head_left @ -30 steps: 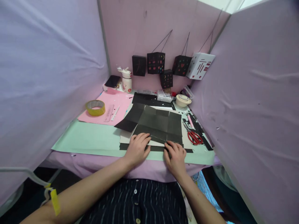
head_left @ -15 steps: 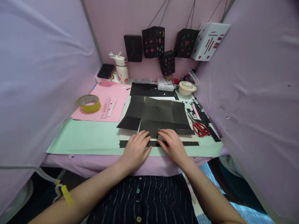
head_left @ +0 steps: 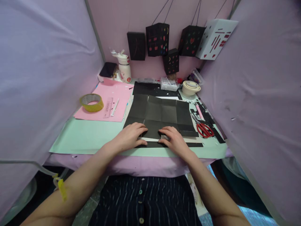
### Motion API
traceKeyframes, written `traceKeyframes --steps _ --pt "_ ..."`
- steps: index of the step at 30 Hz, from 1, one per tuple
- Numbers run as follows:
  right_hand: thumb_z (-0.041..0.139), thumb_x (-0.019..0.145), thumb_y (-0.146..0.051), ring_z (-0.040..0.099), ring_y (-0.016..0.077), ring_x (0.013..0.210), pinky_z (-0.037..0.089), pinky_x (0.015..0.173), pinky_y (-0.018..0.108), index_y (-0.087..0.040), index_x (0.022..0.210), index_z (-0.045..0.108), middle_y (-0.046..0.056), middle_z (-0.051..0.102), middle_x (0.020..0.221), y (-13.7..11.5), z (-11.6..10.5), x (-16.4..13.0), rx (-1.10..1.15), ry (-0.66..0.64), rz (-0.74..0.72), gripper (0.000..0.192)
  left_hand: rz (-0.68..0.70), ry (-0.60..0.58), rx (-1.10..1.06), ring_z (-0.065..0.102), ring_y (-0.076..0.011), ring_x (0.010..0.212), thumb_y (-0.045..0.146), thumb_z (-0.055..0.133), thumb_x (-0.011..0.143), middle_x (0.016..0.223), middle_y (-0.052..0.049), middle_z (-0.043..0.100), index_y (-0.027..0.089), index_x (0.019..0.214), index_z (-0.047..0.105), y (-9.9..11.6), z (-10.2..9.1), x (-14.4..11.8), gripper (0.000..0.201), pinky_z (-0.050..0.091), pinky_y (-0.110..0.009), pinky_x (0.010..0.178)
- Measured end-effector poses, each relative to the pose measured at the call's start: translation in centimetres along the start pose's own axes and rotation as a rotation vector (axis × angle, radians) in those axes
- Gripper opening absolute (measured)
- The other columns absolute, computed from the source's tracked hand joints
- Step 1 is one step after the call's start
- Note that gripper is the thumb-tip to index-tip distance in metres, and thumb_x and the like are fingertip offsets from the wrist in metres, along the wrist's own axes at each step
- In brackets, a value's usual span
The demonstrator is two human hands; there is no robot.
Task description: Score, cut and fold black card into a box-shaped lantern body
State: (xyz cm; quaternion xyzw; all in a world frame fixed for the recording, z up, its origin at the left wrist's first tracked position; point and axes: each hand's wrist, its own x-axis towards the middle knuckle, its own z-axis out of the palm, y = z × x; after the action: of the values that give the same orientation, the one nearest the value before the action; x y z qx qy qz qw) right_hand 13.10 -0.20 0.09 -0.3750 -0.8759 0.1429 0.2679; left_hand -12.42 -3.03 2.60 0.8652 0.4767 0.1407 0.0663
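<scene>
Pressing flat, both hands lie palm-down with fingers spread on the near edge of the creased black paper sheet (head_left: 162, 114), centre of frame; neither hand grasps anything. Left hand (head_left: 128, 136) covers the sheet's lower left corner, right hand (head_left: 172, 139) sits just beside it on the lower middle, fingertips close together.

Risk, judged: uneven pressure could skew the crease or slide the sheet over the white card (head_left: 150, 139) under it; the loose black strip (head_left: 191, 133) at right could get caught in a fold. Red scissors (head_left: 204, 129) lie near the right hand, so a sideways sweep could hit them.

Surface: pale green mat (head_left: 84, 136) on a lilac-covered table. Yellow tape roll (head_left: 91, 102) and pink paper (head_left: 109, 100) at mid left. Purple fabric walls close in on both sides; paper lanterns (head_left: 157, 39) hang on the back wall, upper centre.
</scene>
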Motion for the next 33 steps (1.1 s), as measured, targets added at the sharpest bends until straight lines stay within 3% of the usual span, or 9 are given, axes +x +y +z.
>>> traceKeyframes --steps 8,15,20,27,33 --pt "0.073 0.08 -0.035 0.054 0.0265 0.111 0.049 0.095 0.046 -0.023 0.123 0.064 0.009 0.064 0.122 0.3 -0.2 -0.3 -0.018 -0.038 -0.083 0.045 0.02 0.013 0.015 0.053 -0.0265 0.111 0.047 0.069 0.082 0.132 -0.009 0.058 0.019 0.124 0.061 0.5 0.7 -0.4 0.051 0.043 -0.038 0.091" --pt "0.06 0.092 -0.033 0.058 0.0221 0.102 0.052 0.09 0.04 -0.021 0.113 0.069 0.008 0.069 0.112 -0.2 -0.4 -1.1 -0.037 -0.029 -0.157 0.026 0.01 0.056 -0.038 0.054 -0.0244 0.105 0.041 0.063 0.089 0.123 -0.007 0.064 0.018 0.114 0.065 1.4 1.0 -1.2 0.035 0.044 -0.037 0.09" --pt "0.054 0.095 -0.03 0.059 0.021 0.099 0.051 0.089 0.039 -0.02 0.101 0.071 0.007 0.071 0.105 -0.8 -0.4 -0.8 -0.024 0.0 -0.118 0.021 0.008 0.088 -0.048 0.057 -0.0231 0.101 0.036 0.058 0.092 0.111 -0.006 0.068 0.018 0.098 0.07 1.7 0.8 -0.9 0.022 0.046 -0.037 0.089" --pt "0.054 0.095 -0.028 0.057 0.0218 0.1 0.047 0.089 0.037 -0.021 0.087 0.072 0.007 0.069 0.105 -0.1 0.5 0.5 0.03 0.063 -0.022 0.021 0.022 0.196 -0.092 0.059 -0.0205 0.093 0.029 0.051 0.096 0.098 -0.005 0.071 0.017 0.09 0.073 0.7 1.7 0.5 0.025 0.047 -0.035 0.088" --pt "0.061 0.089 -0.028 0.056 0.0195 0.082 0.043 0.078 0.032 -0.021 0.073 0.069 0.003 0.065 0.08 1.1 0.9 2.3 0.108 0.082 0.136 0.02 -0.07 0.167 -0.111 0.059 -0.0207 0.089 0.029 0.053 0.095 0.09 -0.005 0.068 0.016 0.085 0.071 0.1 1.8 1.8 0.024 0.046 -0.034 0.085"
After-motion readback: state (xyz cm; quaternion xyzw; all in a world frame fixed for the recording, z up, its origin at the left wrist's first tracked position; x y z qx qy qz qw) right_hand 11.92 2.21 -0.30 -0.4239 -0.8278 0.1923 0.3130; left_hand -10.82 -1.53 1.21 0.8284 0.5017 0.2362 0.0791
